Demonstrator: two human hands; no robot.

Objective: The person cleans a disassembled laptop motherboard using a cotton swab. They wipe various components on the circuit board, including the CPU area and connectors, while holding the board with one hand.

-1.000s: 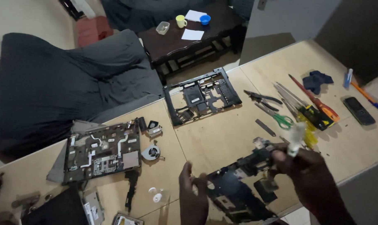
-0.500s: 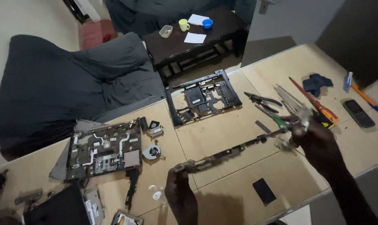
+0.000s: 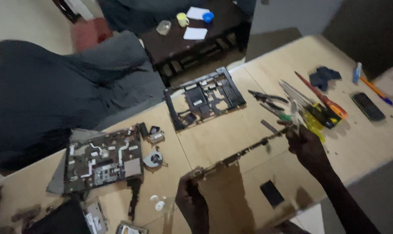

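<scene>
Both hands gripped one thin laptop panel (image 3: 237, 157), held edge-on above the wooden table (image 3: 231, 134) so that it showed as a dark slanted strip; the left hand (image 3: 188, 200) was closed around its lower near end, and the right hand (image 3: 307, 146) was closed around its upper far end, with a pale tool that was too blurred to name sticking up from that fist.

On the table lay one black plastic laptop base frame (image 3: 204, 98) at the far edge; one laptop chassis with its circuit board exposed (image 3: 103, 159) sat to the left, with one round cooling fan (image 3: 153, 158) just beside it; one small black rectangular pad (image 3: 272, 193) lay near the front edge, below the raised panel.

To the right were the tools: one pair of dark pliers (image 3: 265, 97), one pair of green-handled scissors (image 3: 278, 113), one red-and-orange-handled screwdriver (image 3: 322, 95), and a yellow-handled tool (image 3: 314, 120) just beside it; one dark blue cloth (image 3: 324, 77) lay further back, one black mobile phone (image 3: 368, 106) well to the right, and one orange pen (image 3: 373, 90) near it.

Beyond the table stood one dark low table (image 3: 192, 41) carrying one yellow mug (image 3: 182, 19), one blue bowl (image 3: 207, 17) and two white sheets of paper (image 3: 195, 33); one dark covered sofa (image 3: 62, 86) filled the left.
</scene>
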